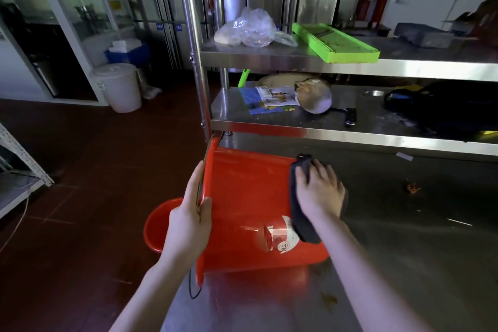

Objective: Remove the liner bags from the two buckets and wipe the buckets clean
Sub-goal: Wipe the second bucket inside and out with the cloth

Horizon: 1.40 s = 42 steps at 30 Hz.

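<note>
A red bucket (242,197) lies on its side on the steel table (404,237), its mouth facing left over the table edge. My left hand (188,224) grips the bucket's rim, thumb on the outside. My right hand (319,191) presses a dark cloth (299,221) flat against the bucket's outer wall near its base, above a round white label. A second red bucket (159,226) stands on the floor below, mostly hidden behind my left hand and the first bucket. A crumpled clear plastic bag (250,28) lies on the upper shelf.
Steel shelves rise behind the table, holding a green tray (334,38), papers (269,98), a metal bowl (314,96) and a dark bag (444,108). A white lidded bucket (118,86) stands on the red tiled floor at the left. Small scraps lie on the table.
</note>
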Motion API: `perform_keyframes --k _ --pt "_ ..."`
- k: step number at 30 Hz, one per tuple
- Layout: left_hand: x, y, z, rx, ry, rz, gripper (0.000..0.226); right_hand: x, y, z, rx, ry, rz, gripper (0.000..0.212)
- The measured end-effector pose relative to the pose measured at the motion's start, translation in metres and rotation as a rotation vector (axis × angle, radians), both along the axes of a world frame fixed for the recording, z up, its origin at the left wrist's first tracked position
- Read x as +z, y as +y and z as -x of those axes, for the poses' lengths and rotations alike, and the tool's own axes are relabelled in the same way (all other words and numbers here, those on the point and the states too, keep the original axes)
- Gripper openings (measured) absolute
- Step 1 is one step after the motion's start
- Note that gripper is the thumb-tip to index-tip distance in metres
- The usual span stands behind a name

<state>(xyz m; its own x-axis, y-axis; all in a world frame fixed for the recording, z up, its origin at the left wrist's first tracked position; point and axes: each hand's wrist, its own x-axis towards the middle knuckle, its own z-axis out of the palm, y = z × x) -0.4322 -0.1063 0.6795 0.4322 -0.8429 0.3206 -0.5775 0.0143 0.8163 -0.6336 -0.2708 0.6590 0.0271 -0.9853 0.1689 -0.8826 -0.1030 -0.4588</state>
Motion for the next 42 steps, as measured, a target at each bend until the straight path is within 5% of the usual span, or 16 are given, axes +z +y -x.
perform_keyframes --k 7,11,15,18,24,29,33,39,42 --pt "-0.008 -0.004 -0.013 0.058 -0.041 -0.005 0.072 0.002 0.085 -0.113 0.591 0.052 0.341 0.046" --pt "-0.011 0.006 -0.007 0.035 0.029 0.019 0.072 -0.007 0.053 -0.054 0.469 0.071 0.357 0.049" --pt "-0.021 0.024 0.007 0.019 0.01 0.069 0.076 0.0 -0.008 0.013 0.105 0.049 0.021 0.053" --pt "-0.031 0.035 0.013 0.014 -0.016 0.088 0.078 0.013 -0.032 0.006 0.074 0.057 -0.125 0.054" --pt "-0.028 0.039 0.002 0.001 0.091 0.004 0.085 0.024 0.045 -0.095 0.513 0.104 0.216 0.051" --pt "0.018 -0.008 -0.029 0.097 0.27 -0.122 0.086 -0.014 0.104 -0.083 0.562 0.09 0.417 0.051" --pt "0.038 -0.065 -0.02 0.125 0.078 -0.282 0.068 -0.036 0.122 -0.07 0.631 0.086 0.471 0.053" --pt "0.019 -0.036 0.0 0.01 -0.145 -0.157 0.055 -0.021 0.053 -0.012 0.264 0.046 0.338 0.05" --pt "0.005 -0.01 0.004 -0.044 -0.19 -0.076 0.057 -0.002 0.003 0.025 0.019 -0.043 0.039 0.051"
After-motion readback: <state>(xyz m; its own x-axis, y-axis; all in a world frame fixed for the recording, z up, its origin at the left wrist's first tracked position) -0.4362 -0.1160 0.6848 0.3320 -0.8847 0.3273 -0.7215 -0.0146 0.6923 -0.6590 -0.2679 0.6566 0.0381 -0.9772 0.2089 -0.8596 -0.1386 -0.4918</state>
